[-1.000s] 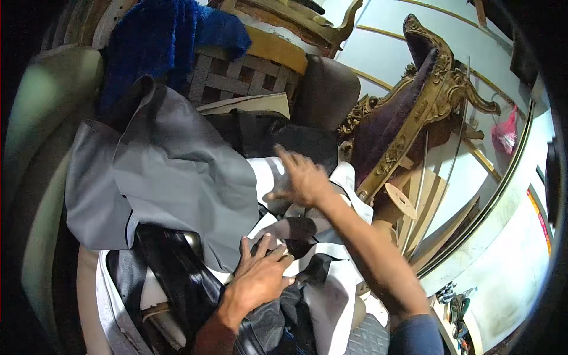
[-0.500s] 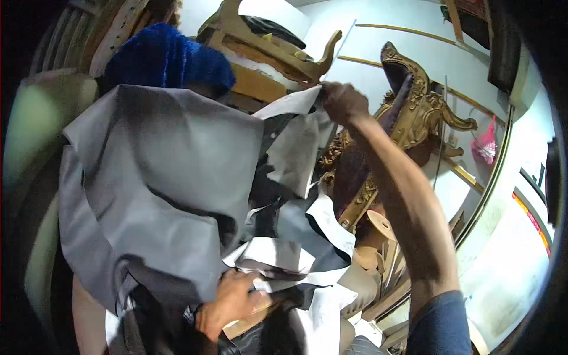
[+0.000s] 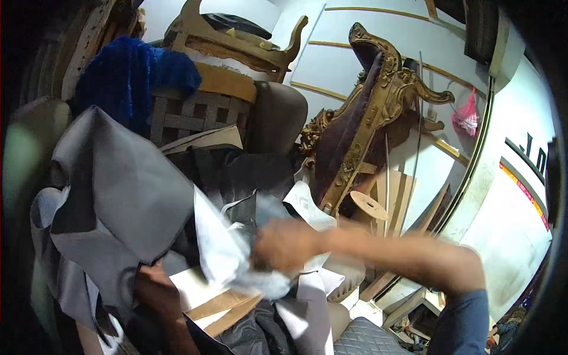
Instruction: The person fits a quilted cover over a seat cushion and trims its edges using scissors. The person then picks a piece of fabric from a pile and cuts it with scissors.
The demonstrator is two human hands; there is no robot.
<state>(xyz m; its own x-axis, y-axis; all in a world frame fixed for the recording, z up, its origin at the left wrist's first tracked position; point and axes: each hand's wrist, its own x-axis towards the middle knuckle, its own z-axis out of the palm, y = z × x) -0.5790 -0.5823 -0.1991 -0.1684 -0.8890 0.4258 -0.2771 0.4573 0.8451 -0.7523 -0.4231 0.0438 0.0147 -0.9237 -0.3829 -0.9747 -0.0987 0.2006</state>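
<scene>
A large grey leatherette sheet (image 3: pixel 139 195) with a white underside hangs in folds in front of me at the left. My right hand (image 3: pixel 283 245), smeared by motion, is closed on a part of this sheet, whose white underside streams beside it. My left hand (image 3: pixel 158 287) is at the lower edge of the grey folds, touching them from below. Its fingertips are in shadow and hidden by the sheet, so its grip does not show. Under the hands lie strips of tan board (image 3: pixel 228 310) and black material (image 3: pixel 260 331).
An ornate gold-framed chair (image 3: pixel 370 124) with dark purple upholstery leans behind the pile. Blue plush fabric (image 3: pixel 127 77) and an upturned wooden seat frame (image 3: pixel 236 53) are at the back left. A wooden spool (image 3: pixel 370 206) stands near the wall; quilted dark material (image 3: pixel 370 338) lies front right.
My right hand has swung down and toward me with the sheet, uncovering the woven chair seat and black cloth behind. The grey folds have shifted left and down; my left hand has moved left.
</scene>
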